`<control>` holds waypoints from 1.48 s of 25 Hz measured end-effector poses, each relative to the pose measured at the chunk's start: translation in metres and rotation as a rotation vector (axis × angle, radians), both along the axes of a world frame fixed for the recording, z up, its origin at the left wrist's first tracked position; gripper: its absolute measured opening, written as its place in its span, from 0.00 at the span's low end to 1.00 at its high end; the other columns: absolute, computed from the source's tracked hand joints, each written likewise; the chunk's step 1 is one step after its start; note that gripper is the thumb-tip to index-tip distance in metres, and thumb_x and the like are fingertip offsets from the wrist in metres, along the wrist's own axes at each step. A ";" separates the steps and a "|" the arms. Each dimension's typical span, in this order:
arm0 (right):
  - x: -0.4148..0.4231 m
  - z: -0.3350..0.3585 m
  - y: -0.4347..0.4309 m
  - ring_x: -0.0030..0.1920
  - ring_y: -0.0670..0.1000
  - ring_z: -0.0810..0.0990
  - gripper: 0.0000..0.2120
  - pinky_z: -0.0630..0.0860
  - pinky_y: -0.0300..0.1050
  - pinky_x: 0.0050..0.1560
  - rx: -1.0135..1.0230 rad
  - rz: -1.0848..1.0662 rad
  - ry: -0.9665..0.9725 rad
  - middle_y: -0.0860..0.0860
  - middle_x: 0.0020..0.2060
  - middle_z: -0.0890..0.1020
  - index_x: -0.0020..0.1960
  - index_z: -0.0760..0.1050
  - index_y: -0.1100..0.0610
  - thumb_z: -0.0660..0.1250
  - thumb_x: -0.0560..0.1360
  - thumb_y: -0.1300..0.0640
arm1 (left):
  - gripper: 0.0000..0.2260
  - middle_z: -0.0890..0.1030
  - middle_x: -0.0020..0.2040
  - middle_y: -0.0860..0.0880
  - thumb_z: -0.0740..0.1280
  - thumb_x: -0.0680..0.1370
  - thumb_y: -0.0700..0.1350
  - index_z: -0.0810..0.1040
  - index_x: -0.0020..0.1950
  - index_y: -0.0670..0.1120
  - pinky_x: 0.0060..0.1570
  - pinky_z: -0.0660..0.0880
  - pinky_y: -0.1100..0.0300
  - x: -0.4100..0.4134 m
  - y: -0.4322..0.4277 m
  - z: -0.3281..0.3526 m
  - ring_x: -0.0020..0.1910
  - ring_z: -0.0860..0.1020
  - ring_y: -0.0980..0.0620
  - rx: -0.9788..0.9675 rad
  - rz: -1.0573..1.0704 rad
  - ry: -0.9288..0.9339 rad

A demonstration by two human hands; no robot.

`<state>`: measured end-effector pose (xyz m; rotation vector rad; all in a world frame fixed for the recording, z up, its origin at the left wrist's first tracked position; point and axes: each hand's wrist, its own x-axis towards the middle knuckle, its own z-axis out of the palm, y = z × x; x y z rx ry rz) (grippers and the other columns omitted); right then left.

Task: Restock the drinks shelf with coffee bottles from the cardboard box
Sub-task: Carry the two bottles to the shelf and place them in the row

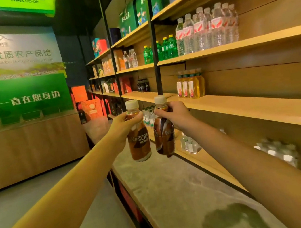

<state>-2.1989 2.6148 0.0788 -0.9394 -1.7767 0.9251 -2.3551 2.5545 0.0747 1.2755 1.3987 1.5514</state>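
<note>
Both arms reach out in front of the wooden drinks shelf (244,105). My left hand (123,124) grips the neck of a brown coffee bottle (139,144) with a cream cap. Just to its right, my right hand (176,115) grips the neck of a second coffee bottle (164,138), which tilts slightly. The two bottles hang side by side in the air, level with the middle shelf board's front edge. The cardboard box is out of view.
Yellow drink bottles (190,84) stand on the middle shelf. Water bottles (207,28) and green bottles (167,47) fill the shelf above. Small water bottles (188,144) sit on the lower board. A grey stone ledge (176,196) runs below. A wooden counter (30,150) stands at left.
</note>
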 end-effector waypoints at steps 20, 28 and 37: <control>0.094 -0.001 0.361 0.41 0.45 0.77 0.09 0.71 0.34 0.37 -0.037 -0.813 0.102 0.50 0.45 0.79 0.53 0.74 0.56 0.68 0.74 0.55 | 0.21 0.77 0.62 0.44 0.70 0.73 0.49 0.72 0.64 0.45 0.65 0.69 0.44 0.089 0.506 -0.009 0.62 0.74 0.43 -0.016 -0.706 0.030; 0.084 0.004 0.451 0.54 0.52 0.79 0.18 0.75 0.48 0.58 -0.038 -1.128 0.175 0.54 0.53 0.80 0.59 0.74 0.59 0.70 0.73 0.53 | 0.23 0.78 0.61 0.45 0.71 0.73 0.50 0.73 0.65 0.46 0.65 0.70 0.43 0.122 0.623 -0.004 0.61 0.76 0.44 -0.030 -0.913 0.032; 0.098 -0.001 0.508 0.57 0.53 0.79 0.17 0.73 0.46 0.54 -0.021 -1.274 0.159 0.54 0.54 0.80 0.58 0.75 0.58 0.70 0.72 0.52 | 0.20 0.79 0.60 0.46 0.69 0.75 0.48 0.72 0.66 0.47 0.61 0.72 0.48 0.150 0.673 -0.003 0.59 0.76 0.45 -0.034 -1.033 0.055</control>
